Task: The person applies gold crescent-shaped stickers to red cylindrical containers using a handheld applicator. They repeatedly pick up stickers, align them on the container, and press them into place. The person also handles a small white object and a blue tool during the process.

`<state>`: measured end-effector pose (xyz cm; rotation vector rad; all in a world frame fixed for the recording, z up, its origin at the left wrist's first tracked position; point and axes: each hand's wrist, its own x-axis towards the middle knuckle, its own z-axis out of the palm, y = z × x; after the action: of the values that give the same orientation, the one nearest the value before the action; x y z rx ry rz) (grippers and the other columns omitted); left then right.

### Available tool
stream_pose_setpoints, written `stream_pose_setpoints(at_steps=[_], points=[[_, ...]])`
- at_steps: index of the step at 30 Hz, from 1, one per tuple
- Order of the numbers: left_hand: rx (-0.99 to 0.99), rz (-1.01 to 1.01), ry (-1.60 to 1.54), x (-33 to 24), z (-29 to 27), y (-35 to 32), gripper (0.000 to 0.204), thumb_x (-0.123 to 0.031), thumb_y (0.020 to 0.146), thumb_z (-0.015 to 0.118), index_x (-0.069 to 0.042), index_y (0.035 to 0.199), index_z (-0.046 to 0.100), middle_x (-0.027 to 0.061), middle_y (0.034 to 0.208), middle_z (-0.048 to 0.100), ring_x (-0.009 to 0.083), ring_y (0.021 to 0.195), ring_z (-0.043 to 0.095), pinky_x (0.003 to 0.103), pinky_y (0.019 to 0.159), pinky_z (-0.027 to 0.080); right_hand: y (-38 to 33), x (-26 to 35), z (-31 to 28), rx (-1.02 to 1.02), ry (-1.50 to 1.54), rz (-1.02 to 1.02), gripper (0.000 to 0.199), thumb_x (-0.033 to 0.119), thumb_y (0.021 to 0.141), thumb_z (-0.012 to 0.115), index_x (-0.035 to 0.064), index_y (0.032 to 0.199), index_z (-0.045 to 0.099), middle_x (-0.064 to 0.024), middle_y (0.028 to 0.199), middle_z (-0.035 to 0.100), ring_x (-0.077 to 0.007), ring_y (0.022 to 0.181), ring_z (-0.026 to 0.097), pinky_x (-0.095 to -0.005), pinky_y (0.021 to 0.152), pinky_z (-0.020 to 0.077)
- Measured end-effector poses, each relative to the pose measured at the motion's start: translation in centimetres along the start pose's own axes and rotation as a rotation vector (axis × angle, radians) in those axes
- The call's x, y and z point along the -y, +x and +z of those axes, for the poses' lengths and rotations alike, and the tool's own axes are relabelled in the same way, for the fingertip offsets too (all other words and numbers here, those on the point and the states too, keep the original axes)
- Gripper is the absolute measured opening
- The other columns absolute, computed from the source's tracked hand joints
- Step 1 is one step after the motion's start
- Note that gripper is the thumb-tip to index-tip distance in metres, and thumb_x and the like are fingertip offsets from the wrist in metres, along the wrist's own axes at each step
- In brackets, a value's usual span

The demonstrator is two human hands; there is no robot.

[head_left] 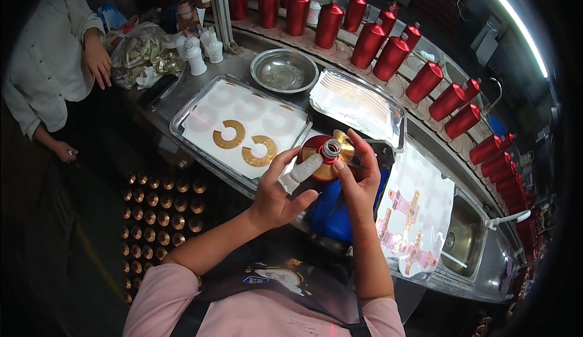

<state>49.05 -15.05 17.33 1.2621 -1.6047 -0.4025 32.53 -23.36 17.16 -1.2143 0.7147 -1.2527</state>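
Observation:
A red bottle [308, 144] with a bare threaded metal neck [331, 149] is seen from above in front of me. A gold C-shaped decal [345, 145] lies around its shoulder, one end lifted off the surface. My right hand [359, 182] has its thumb on the shoulder and its fingers curled behind the lifted end. At the bottle's left side my left hand [273, 194] curves against it. A whitish finger cover [302, 172] on that hand reaches to the neck; its thumb points away from the bottle. The bottle's lower body is hidden.
A metal tray [182, 117] holds a white sheet with gold C-shaped decals. Behind are a steel bowl [284, 70] and a tray of striped sheets [358, 109]. Pink-gold decals [405, 206] lie beside the sink [467, 240]. Red bottles [330, 24] line the back. A person [51, 51] stands left.

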Motion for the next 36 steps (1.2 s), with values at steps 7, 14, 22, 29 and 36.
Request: stream_pose_setpoints(at_steps=[7,14,22,29,36], points=[[-0.012,-0.001,0.110,-1.7,0.5,0.2,0.057,-0.038,0.089,0.073,-0.002,0.132,0.061,0.0265,0.135,0.051,0.0397,0.114,0.064,0.043,0.096,0.053,0.0,0.1,0.3,-0.002,0.075,0.010,0.048,0.003,0.093,0.068,0.0018,0.140,0.056,-0.0097,0.133,0.060,-0.0152,0.113,0.062,-0.0261,0.090,0.0551],[-0.047,0.043,0.441,-2.9,1.7,0.1,0.046,-0.035,0.088,0.074,-0.009,0.126,0.067,0.0246,0.134,0.051,0.0379,0.101,0.068,0.044,0.084,0.056,0.4,-0.2,-0.3,-0.021,0.004,0.004,0.047,0.000,0.092,0.067,0.0007,0.138,0.059,-0.0104,0.130,0.063,-0.0162,0.115,0.062,-0.0284,0.098,0.0494],[-0.039,0.078,0.478,-4.0,1.4,-0.4,0.050,-0.030,0.089,0.075,-0.003,0.130,0.063,0.0267,0.139,0.047,0.0405,0.111,0.065,0.043,0.094,0.054,0.2,-0.8,-0.4,0.002,0.043,-0.043,0.044,-0.001,0.093,0.063,-0.0029,0.136,0.058,-0.0139,0.129,0.065,-0.0208,0.118,0.062,-0.0337,0.104,0.0470],[-0.050,0.058,0.463,-2.9,2.0,-1.1,0.046,-0.025,0.087,0.075,-0.004,0.127,0.066,0.0284,0.144,0.042,0.0418,0.121,0.058,0.046,0.103,0.049,0.2,-1.0,-0.5,-0.026,0.000,-0.034,0.045,-0.002,0.093,0.060,-0.0033,0.138,0.057,-0.0158,0.131,0.063,-0.0228,0.119,0.061,-0.0354,0.106,0.0472],[-0.061,-0.011,0.313,-3.7,1.7,-1.2,0.078,-0.018,0.081,0.080,-0.003,0.148,0.044,0.0284,0.147,0.041,0.0439,0.132,0.050,0.046,0.110,0.042,-0.1,-0.2,-0.4,0.014,0.059,-0.003,0.048,-0.001,0.094,0.061,-0.0037,0.141,0.053,-0.0151,0.133,0.062,-0.0223,0.120,0.060,-0.0351,0.106,0.0467]])
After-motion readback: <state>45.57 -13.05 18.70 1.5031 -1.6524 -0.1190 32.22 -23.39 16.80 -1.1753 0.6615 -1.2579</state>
